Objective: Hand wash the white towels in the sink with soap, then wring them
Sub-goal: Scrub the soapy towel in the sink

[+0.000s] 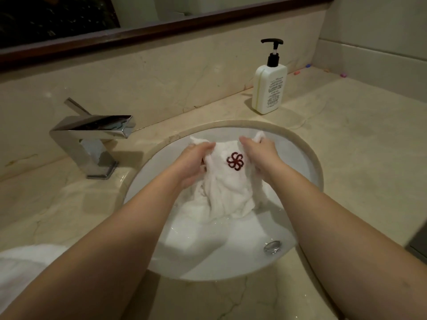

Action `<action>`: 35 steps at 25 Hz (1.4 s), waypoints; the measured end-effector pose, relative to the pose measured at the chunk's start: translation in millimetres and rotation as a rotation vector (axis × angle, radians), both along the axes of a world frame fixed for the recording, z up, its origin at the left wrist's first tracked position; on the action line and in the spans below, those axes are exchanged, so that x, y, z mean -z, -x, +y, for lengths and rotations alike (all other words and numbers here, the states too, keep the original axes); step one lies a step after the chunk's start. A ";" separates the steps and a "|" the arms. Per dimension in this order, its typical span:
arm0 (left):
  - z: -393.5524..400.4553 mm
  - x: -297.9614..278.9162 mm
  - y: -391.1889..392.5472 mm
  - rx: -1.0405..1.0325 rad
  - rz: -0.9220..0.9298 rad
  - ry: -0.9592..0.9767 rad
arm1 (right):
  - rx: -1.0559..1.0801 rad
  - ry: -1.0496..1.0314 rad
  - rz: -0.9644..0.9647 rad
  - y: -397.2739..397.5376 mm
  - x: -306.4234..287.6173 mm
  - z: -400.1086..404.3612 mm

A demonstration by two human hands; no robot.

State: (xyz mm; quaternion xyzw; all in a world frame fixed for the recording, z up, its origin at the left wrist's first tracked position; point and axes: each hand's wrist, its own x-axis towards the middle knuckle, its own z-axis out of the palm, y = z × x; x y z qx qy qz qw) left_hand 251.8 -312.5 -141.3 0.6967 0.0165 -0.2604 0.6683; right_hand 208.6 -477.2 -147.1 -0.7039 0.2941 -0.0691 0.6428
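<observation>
Towel [227,188], soaked, limp and likely heavy with water, bunched between left hand [193,163] and right hand [260,153], each gripping an upper edge above the sink [300,153] basin; best held in gathered folds

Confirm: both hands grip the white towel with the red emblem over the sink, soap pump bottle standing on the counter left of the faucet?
Not quite. In the head view the soap pump bottle stands on the counter well right of the faucet, behind the sink. The rest holds: left hand and right hand both grip the emblem towel.
</observation>
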 end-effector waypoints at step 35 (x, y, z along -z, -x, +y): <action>17.3 21.3 0.4 0.319 -0.133 -0.923 | -0.280 0.438 0.481 13.2 15.7 -6.9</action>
